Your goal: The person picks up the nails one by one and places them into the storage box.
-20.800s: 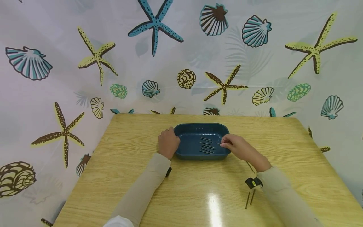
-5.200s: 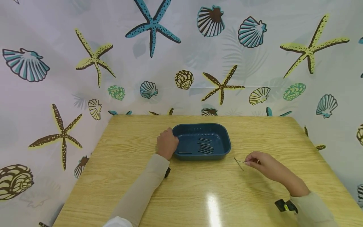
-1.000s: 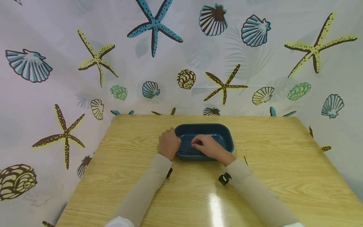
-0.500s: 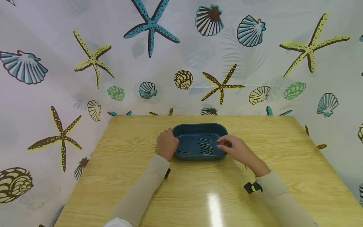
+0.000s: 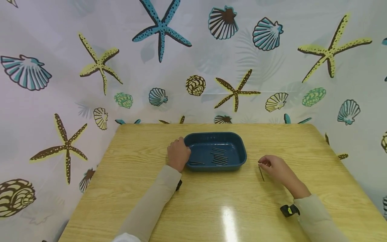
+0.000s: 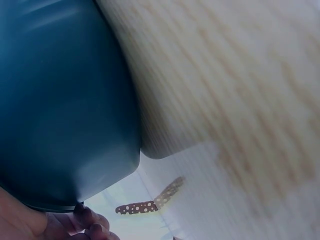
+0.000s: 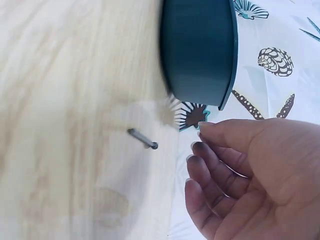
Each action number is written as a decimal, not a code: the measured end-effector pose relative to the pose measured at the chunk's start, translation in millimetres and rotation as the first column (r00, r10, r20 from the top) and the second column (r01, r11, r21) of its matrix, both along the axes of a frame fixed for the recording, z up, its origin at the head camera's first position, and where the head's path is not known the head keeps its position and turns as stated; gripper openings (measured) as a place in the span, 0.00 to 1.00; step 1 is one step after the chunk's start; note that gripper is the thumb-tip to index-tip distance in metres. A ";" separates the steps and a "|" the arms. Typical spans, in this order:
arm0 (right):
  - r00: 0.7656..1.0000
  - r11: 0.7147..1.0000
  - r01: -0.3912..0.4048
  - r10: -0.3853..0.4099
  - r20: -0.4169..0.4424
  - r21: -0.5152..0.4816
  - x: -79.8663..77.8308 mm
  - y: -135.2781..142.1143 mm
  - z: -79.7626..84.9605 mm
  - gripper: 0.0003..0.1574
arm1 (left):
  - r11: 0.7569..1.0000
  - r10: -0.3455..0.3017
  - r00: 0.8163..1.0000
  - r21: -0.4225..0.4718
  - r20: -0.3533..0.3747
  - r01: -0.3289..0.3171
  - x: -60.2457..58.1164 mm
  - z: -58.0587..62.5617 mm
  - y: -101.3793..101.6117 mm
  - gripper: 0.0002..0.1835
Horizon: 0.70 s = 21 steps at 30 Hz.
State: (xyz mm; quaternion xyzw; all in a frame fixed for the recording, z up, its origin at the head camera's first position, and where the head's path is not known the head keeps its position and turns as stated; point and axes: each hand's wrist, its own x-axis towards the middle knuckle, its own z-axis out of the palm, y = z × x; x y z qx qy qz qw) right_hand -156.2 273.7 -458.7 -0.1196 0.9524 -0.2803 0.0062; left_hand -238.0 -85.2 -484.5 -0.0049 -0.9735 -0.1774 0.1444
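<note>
My left hand (image 5: 179, 154) grips the left rim of a dark blue oval-cornered dish (image 5: 200, 151), and in the left wrist view its fingertips (image 6: 90, 220) curl at the rim. Several thin dark nails (image 5: 219, 158) lie in the dish's right half in a loose column. Near its front left, a pair of nails (image 5: 197, 163) lies close together. Right of the dish, my right hand (image 5: 275, 168) hovers over a single nail (image 5: 261, 174) on the table. In the right wrist view that nail (image 7: 142, 139) lies apart from the loosely bent fingers, which hold nothing.
The wood-grain table (image 5: 136, 188) extends around the dish on all sides. Behind it and at both sides hangs a white cloth (image 5: 181, 67) printed with starfish and shells. Black wrist straps with small devices (image 5: 289, 210) sit at the sleeves.
Over the last second my right hand leaves the dish and moves right to the nail on the table. Compared with the oldest frame, two nails now lie at the dish's left; the left hand keeps its grip.
</note>
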 end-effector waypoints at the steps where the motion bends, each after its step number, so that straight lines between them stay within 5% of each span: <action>1: 1.000 1.000 0.003 -0.003 0.011 0.007 1.4 2.3 -1.5 0.11 | 1.000 0.000 1.000 -0.001 0.000 0.000 0.2 0.0 0.2 0.12; 13: 0.978 0.996 0.047 -0.062 0.198 0.078 12.1 7.6 -14.4 0.16 | 1.000 0.002 1.000 -0.012 -0.010 -0.002 1.5 1.7 0.6 0.10; 21: 0.969 0.991 0.066 -0.092 0.231 0.117 12.9 4.0 -12.1 0.11 | 1.000 0.009 1.000 0.004 0.002 -0.009 5.0 7.0 1.0 0.11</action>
